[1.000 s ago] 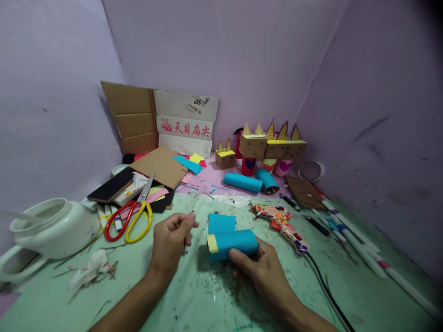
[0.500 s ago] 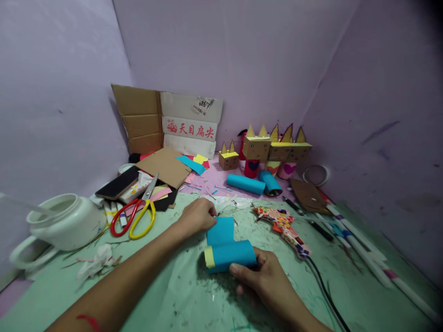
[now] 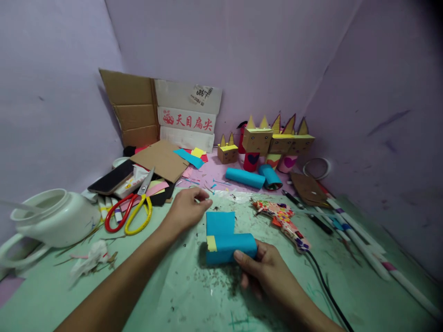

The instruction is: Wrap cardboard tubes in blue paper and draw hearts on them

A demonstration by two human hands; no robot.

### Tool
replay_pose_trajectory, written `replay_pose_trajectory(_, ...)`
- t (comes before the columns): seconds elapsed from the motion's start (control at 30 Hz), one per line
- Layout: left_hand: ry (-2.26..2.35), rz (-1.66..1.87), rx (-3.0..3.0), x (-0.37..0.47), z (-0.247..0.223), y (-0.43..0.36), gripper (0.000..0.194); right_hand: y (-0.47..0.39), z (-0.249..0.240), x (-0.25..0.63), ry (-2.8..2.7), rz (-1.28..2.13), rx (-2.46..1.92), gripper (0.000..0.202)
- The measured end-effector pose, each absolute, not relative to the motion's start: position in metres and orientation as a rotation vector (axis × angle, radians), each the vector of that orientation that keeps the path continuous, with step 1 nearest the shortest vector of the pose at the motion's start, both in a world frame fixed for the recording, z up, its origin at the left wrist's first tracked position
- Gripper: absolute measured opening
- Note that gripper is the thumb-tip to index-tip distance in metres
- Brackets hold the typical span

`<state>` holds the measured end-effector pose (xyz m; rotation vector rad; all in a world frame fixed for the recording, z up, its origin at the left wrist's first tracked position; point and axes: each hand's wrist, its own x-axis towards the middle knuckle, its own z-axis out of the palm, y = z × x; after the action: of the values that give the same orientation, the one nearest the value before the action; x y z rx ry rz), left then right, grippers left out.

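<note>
A blue paper roll (image 3: 230,249) with a pale yellow patch (image 3: 211,243) at its left end lies over the green table sheet (image 3: 183,281). A flat blue flap (image 3: 220,223) extends behind the roll. My right hand (image 3: 266,269) grips the roll's right end, thumb in front. My left hand (image 3: 189,207) is just left of and behind the flap, fingers apart and bent, holding nothing. To the right lies a patterned glue gun (image 3: 282,221) with a black cord.
Red and yellow scissors (image 3: 137,203), a phone (image 3: 111,177) and a white teapot (image 3: 55,219) are at left. Cardboard (image 3: 162,159), cardboard-headed figures (image 3: 256,139) and two blue rolls (image 3: 245,178) stand or lie behind. A black-handled cutter (image 3: 320,223) and white tubes (image 3: 367,249) are at right.
My left hand has let go of the blue flap and moved slightly left and back, its fingers opening. The roll has turned a little in my right hand. The view has shifted slightly.
</note>
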<state>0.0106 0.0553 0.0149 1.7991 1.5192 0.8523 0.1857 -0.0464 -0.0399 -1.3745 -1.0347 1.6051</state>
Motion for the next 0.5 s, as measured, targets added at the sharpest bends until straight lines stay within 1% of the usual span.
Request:
replay_pose_trajectory(0.03,1.506,0.814,1.737,0.007,0.021,0.047,0.020,-0.047,-0.040,0.186,-1.011,1.607,-1.359,0.042)
replay_pose_trajectory(0.07,1.510,0.751,1.676,0.003,0.026,0.038,0.028,-0.047,-0.039,0.186,-0.994,1.614,-1.344,0.042)
replay_pose_trajectory(0.1,1.494,0.661,1.636,-0.001,0.030,0.027,0.030,-0.047,-0.039,0.185,-0.983,1.623,-1.330,0.043)
replay_pose_trajectory(0.13,1.454,0.566,1.589,-0.004,0.031,0.016,0.025,-0.047,-0.038,0.185,-0.982,1.629,-1.320,0.043)
replay_pose_trajectory(0.17,1.429,0.523,1.526,-0.007,0.029,0.006,0.018,-0.047,-0.039,0.185,-0.987,1.633,-1.312,0.043)
replay_pose_trajectory(0.2,1.449,0.516,1.432,-0.008,0.025,-0.004,0.016,-0.047,-0.039,0.184,-0.994,1.635,-1.306,0.043)
replay_pose_trajectory(0.27,1.424,0.608,1.225,-0.007,0.011,-0.020,0.021,-0.046,-0.040,0.183,-1.006,1.639,-1.288,0.045)
replay_pose_trajectory(0.37,1.249,0.847,0.919,0.001,-0.013,-0.034,0.036,-0.046,-0.041,0.183,-1.002,1.651,-1.245,0.048)
replay_pose_trajectory(0.4,1.213,0.874,0.866,0.004,-0.019,-0.037,0.041,-0.046,-0.041,0.184,-1.001,1.660,-1.229,0.049)
replay_pose_trajectory(0.5,1.148,0.917,0.827,0.011,-0.029,-0.041,0.045,-0.046,-0.040,0.185,-0.996,1.692,-1.194,0.051)
